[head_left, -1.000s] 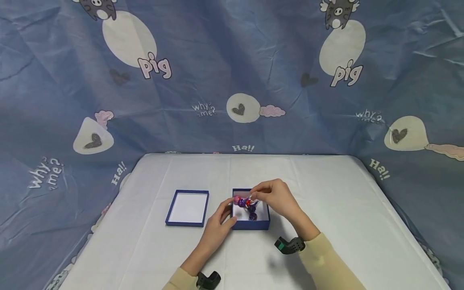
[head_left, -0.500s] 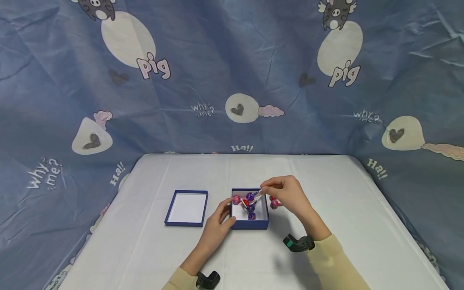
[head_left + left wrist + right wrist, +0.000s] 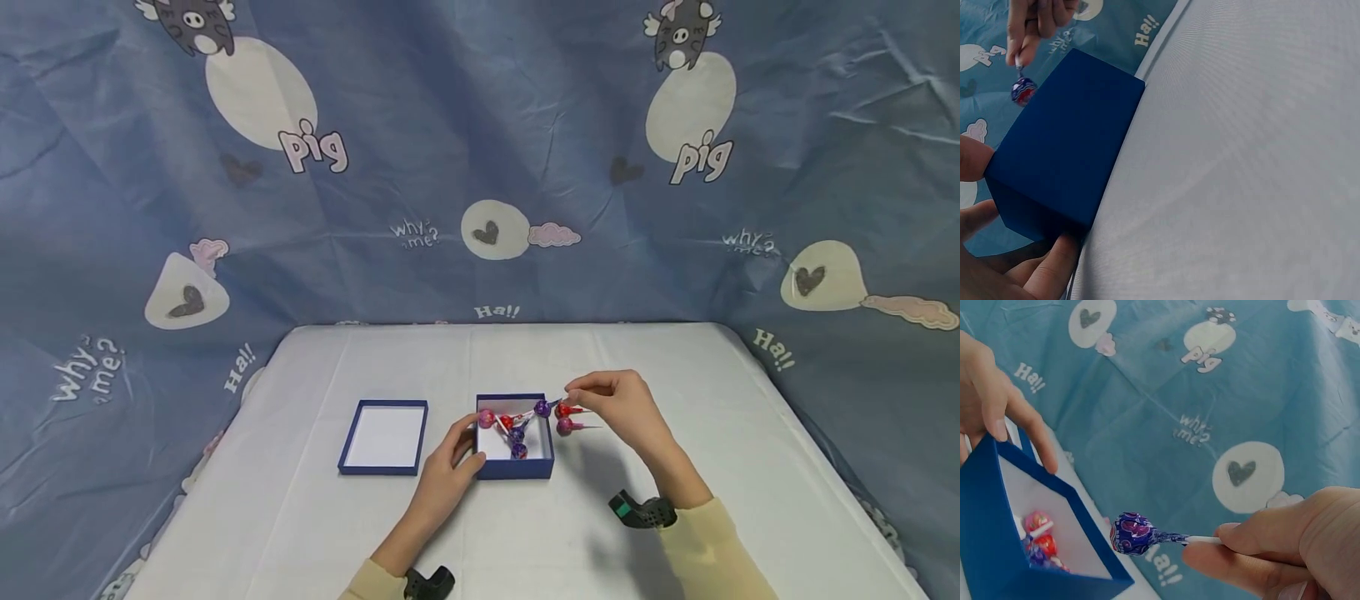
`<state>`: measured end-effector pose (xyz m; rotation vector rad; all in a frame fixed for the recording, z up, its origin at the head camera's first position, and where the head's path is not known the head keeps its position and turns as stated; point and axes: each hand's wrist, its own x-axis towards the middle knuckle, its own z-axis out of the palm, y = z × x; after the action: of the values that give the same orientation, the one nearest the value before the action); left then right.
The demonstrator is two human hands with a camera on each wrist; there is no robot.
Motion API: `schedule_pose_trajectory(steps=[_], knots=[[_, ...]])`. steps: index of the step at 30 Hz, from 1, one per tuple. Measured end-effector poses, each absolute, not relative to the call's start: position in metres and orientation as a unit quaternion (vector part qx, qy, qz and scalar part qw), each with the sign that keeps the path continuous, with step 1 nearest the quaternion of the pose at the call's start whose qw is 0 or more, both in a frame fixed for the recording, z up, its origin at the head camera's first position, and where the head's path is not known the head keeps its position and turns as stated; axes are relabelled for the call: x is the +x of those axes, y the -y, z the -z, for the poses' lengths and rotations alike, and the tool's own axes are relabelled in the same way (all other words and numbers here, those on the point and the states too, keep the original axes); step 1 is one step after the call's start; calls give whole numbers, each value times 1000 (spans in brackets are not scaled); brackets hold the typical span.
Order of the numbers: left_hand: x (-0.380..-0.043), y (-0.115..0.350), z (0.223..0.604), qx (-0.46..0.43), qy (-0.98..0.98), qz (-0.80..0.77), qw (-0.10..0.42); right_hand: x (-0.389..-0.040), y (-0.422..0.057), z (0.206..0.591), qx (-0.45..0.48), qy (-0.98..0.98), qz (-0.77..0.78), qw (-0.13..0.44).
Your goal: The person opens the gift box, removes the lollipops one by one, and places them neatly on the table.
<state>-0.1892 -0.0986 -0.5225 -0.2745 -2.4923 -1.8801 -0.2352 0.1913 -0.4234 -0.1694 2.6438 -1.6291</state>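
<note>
In the head view, an open blue box (image 3: 515, 471) with a white inside stands on the table. My left hand (image 3: 446, 467) grips its left side, thumb at the front corner and fingers along the wall. Between thumb and fingertips, my right hand (image 3: 618, 408) pinches the white stick of a purple-wrapped lollipop (image 3: 1134, 534). Its round head overlaps the box's right rim in the head view. Several lollipops lie inside, among them a pink lollipop (image 3: 487, 418) and a purple lollipop (image 3: 519, 451). Just right of the box are a red lollipop (image 3: 562, 410) and a darker pink lollipop (image 3: 564, 427).
A shallow blue-rimmed lid (image 3: 384, 435), white inside up, lies left of the box. White cloth covers the table (image 3: 300, 533). A blue printed curtain (image 3: 375, 167) hangs behind and along both sides.
My right hand has moved right, drawing the purple lollipop from the box's middle to its right rim. The two lollipops beside the box have come into view. My left hand keeps its hold.
</note>
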Motion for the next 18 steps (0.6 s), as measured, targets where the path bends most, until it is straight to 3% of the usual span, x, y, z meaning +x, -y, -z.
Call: schedule_pose_trajectory(steps=[10,18], knots=[[-187,97,520,-79,789,609,3,-228,-210,438,-35,-852,523,8],[-177,94,493,-78,789,609,-8,-222,-219,448,-27,-853,521,7]])
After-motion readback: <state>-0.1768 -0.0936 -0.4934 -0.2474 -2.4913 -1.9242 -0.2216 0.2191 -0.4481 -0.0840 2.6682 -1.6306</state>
